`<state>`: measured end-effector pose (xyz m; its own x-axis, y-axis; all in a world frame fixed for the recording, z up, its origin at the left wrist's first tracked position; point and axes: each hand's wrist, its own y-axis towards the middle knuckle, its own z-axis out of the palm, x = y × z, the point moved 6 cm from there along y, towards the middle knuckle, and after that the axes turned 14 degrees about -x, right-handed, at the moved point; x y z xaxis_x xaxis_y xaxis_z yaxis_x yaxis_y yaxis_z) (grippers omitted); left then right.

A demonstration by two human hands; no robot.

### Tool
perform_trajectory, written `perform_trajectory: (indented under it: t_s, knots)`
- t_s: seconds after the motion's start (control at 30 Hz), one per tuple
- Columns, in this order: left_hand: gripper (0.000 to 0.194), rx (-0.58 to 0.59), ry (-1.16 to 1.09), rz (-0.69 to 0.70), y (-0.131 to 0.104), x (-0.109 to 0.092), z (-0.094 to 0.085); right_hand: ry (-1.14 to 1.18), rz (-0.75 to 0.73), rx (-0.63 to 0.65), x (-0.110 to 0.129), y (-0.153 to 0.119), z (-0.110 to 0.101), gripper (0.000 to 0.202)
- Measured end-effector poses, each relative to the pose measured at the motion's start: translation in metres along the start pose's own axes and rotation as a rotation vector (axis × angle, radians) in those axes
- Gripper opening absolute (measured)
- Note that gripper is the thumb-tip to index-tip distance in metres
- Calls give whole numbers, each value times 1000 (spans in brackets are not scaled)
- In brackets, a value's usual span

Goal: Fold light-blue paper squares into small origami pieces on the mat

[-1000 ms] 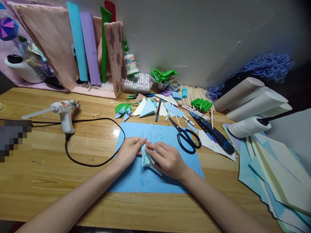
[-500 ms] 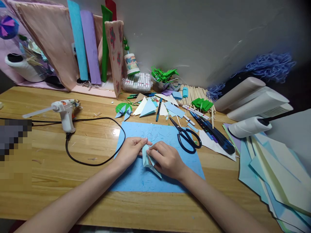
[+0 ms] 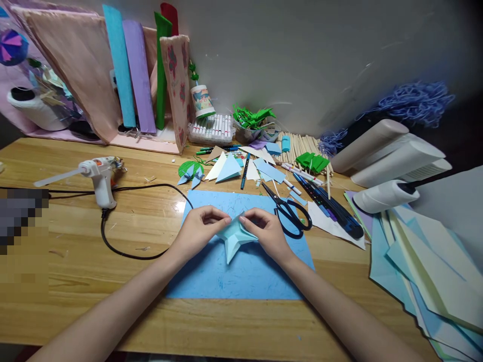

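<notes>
Between my hands is a pale blue-green folded paper star, its creased points spread outward and one point aimed down toward me. My left hand pinches its upper left part between thumb and fingers. On the other side, my right hand grips the upper right part the same way. Fingers hide some of the points. Beneath them lies a blue sheet with small scraps and marks on it. Black-handled scissors rest on the sheet's upper right, just beyond my right hand.
A white glue gun stands at left, its black cable looping toward the sheet. Paper triangles, pens and wooden sticks lie behind. Stacked coloured paper sits at right, near white rolls.
The folded paper has turned and opened out, now showing a star shape. My right hand has shifted slightly right and up, from working over the paper to pinching its edge.
</notes>
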<state>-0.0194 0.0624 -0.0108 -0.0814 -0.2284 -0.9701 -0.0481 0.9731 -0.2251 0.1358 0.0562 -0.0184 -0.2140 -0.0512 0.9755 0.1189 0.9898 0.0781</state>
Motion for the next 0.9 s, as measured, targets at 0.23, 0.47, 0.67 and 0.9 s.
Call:
perform_trajectory:
  t_s: [0.23, 0.47, 0.67, 0.9]
  knots:
    - [21, 114, 59, -8, -5, 0, 7, 64, 77, 31, -5, 1, 2, 17]
    - [29, 115, 20, -89, -4, 10, 10, 81, 87, 26, -4, -1, 6, 17]
    - [28, 120, 35, -79, -5, 9, 12, 85, 90, 36, 0, -4, 9, 19]
    - [28, 140, 4, -100, -6, 9, 14, 97, 78, 34, 2, -5, 9, 18]
